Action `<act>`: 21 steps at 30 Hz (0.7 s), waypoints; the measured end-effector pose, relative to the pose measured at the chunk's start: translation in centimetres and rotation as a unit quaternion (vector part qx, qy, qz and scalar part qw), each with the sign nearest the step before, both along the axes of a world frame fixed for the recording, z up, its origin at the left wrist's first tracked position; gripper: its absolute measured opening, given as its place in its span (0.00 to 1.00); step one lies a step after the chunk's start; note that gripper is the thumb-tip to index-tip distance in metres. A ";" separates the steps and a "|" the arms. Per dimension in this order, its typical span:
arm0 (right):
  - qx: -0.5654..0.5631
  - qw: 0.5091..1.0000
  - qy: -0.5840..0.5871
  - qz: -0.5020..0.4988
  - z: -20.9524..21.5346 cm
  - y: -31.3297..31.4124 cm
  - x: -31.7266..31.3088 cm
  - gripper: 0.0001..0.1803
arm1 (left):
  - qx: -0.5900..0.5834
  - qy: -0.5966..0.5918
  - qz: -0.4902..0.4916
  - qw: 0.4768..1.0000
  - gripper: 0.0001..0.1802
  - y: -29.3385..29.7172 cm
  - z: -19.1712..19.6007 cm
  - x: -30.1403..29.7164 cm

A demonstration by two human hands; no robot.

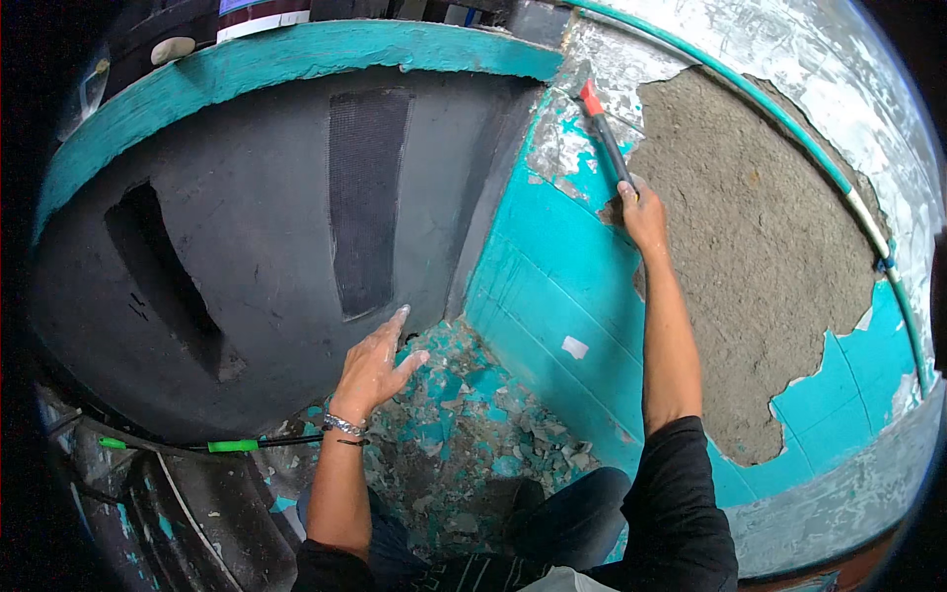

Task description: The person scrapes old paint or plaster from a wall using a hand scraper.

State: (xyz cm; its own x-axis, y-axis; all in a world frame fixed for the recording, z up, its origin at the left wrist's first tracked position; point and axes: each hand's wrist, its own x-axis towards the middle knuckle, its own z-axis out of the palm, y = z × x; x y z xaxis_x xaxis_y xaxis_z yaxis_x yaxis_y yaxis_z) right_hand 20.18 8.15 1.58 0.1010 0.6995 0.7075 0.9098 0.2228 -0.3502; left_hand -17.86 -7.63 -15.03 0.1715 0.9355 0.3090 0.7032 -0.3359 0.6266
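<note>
My right hand [643, 217] is closed around the black handle of a long scraper [611, 146] with a red head. Its head rests at the upper part of the wall [557, 252], where turquoise paint gives way to a patchy white and grey surface. Whether the blade touches the wall cannot be made out. My left hand [373, 363] holds nothing; its dusty fingers are apart, near the lower edge of the dark grey panel [266, 227]. A bracelet circles that wrist.
Bare rough plaster [750, 227] covers much of the right wall, and a green hose [789, 123] curves across it. Paint flakes and rubble [464, 414] litter the floor by my knees. A turquoise ledge [296, 54] tops the panel. A black rod with green bands [233, 446] lies left.
</note>
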 end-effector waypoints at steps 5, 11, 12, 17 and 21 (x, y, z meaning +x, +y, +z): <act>-0.007 1.000 0.016 -0.021 0.5 0.4 0.3 0.22 | 0.001 0.009 -0.011 1.000 0.40 0.2 -0.2 -0.4; -0.017 0.997 0.067 0.026 0.0 2.2 0.2 0.20 | -0.004 0.020 -0.012 1.000 0.41 0.4 -0.2 0.5; -0.014 0.997 0.050 0.063 -0.2 2.7 0.0 0.20 | 0.012 0.013 -0.004 1.000 0.41 0.4 -0.1 0.8; -0.108 0.986 0.120 0.051 -2.0 3.8 -1.9 0.19 | -0.025 0.024 -0.041 0.999 0.42 0.4 0.0 1.4; -0.049 0.988 0.143 0.039 -3.1 2.7 -1.3 0.18 | 0.027 0.026 -0.019 0.999 0.42 0.2 -0.1 0.9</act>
